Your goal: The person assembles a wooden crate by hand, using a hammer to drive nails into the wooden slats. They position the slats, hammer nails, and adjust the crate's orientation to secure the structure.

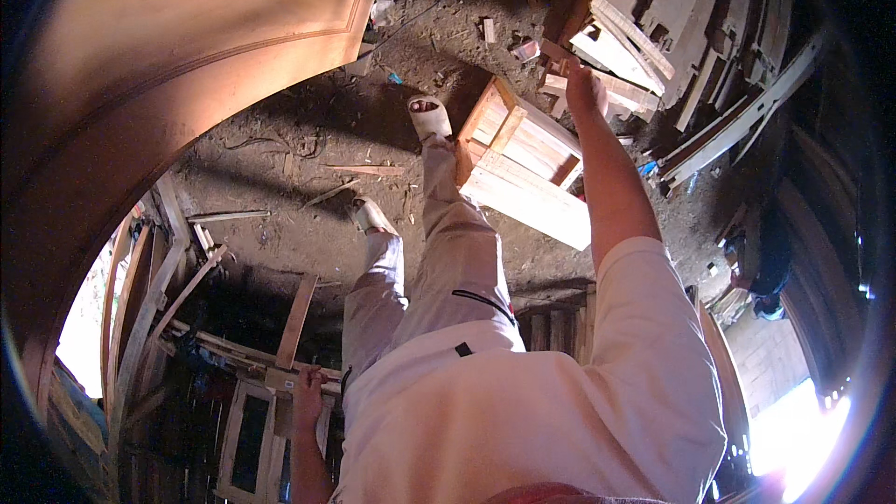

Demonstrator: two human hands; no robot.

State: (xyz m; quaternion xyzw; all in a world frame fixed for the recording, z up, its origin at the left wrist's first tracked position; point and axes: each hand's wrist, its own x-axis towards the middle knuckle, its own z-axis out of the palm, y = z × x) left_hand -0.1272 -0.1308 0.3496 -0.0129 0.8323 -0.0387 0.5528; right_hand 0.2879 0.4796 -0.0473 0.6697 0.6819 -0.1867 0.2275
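My right arm stretches out to the upper right, and my right hand (583, 91) is closed in a fist there. A short brown piece of wood (558, 54) shows just beyond the knuckles; whether the fingers grip it is unclear. Just below and left of that hand lies a wooden frame with panels (527, 196), like a small drawer or box, on the ground. Down at my left side is my left hand (309, 390), its fingers curled. Beside it appears a tan block (280, 380), in front of a wooden frame (245, 434); what the fingers hold is too dark to tell.
A large curved brown wooden panel (215, 56) fills the upper left. Planks and offcuts (691, 28) are piled at the upper right. Wood scraps and litter cover the dirt floor (289, 154) around my sandalled feet. More planks (154, 299) lean at the left.
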